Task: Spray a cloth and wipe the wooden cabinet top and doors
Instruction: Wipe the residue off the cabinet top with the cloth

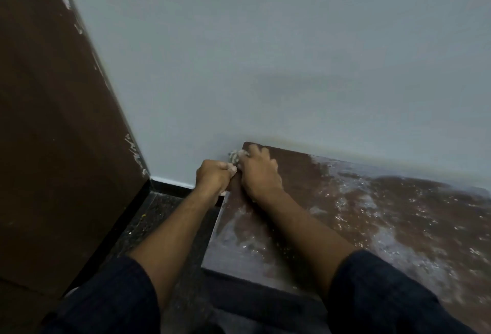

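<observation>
Both my hands grip the cloth (234, 157) at cabinet top's (372, 214) far-left corner — left hand (214, 175) fisted, right hand (259, 171) pressing it.

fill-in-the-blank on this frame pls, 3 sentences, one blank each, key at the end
1. Both hands, left hand and right hand, meet at the far ____ corner of the cabinet top.
2. The pale cloth sits bunched under the ____ hand, against the wall.
3. The whitish wet streaks cover mostly the ____ side of the top.

Missing words: left; right; right
</observation>
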The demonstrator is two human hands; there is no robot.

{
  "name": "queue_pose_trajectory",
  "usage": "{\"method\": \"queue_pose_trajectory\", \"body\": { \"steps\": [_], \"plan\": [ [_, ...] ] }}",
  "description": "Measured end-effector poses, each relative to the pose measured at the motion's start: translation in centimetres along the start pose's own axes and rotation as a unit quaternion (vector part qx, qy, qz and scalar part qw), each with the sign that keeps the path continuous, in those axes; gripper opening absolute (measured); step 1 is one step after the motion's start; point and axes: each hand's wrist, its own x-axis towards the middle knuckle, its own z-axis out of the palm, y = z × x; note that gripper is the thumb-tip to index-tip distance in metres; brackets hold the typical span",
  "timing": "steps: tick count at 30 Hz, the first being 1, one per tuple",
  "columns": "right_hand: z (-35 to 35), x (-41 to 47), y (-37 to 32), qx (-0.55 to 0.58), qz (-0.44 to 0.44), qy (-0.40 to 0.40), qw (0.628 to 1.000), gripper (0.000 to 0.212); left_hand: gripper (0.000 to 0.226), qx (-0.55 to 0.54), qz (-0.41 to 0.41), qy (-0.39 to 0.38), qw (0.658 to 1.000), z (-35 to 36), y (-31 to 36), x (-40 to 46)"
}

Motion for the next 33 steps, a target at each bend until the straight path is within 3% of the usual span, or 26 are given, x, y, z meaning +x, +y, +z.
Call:
{"method": "queue_pose_trajectory", "body": {
  "steps": [5, 7, 11, 17, 23, 29, 33],
  "plan": [
    [0.0, -4.8, 1.1, 0.014, -0.148, 0.018, 0.989, 0.035, 0.023, -0.049, -0.025, -0.092, 0.994, -3.9, -2.1, -5.1],
    [-0.3, -4.3, 2.7, 0.003, -0.129, 0.020, 0.991, 0.038, 0.023, -0.055, -0.016, -0.113, 0.992, -5.1, -3.4, -7.1],
    [-0.3, -3.5, 1.7, -0.004, -0.040, 0.017, 0.999, 0.036, 0.023, -0.091, -0.019, -0.090, 0.992, -5.3, -4.8, -9.6],
    [-0.8, -8.3, 0.9, 0.025, -0.191, 0.000, 0.981, 0.043, 0.023, -0.087, 0.034, -0.051, 0.994, -5.0, -5.9, -11.5],
    [-1.0, -4.3, 2.7, 0.001, -0.024, 0.009, 1.000, 0.036, 0.028, -0.034, 0.040, -0.055, 0.997, -5.3, -5.9, -11.6],
    [-0.8, -7.9, 0.7, -0.003, -0.178, -0.002, 0.984, 0.038, 0.025, -0.047, 0.047, -0.043, 0.997, -4.1, -4.8, -10.1],
    [-1.5, -4.5, 4.6, -0.030, -0.068, -0.002, 0.997, 0.039, 0.021, -0.070, 0.066, -0.050, 0.994, -3.4, -3.5, -8.8]
  ]
}}
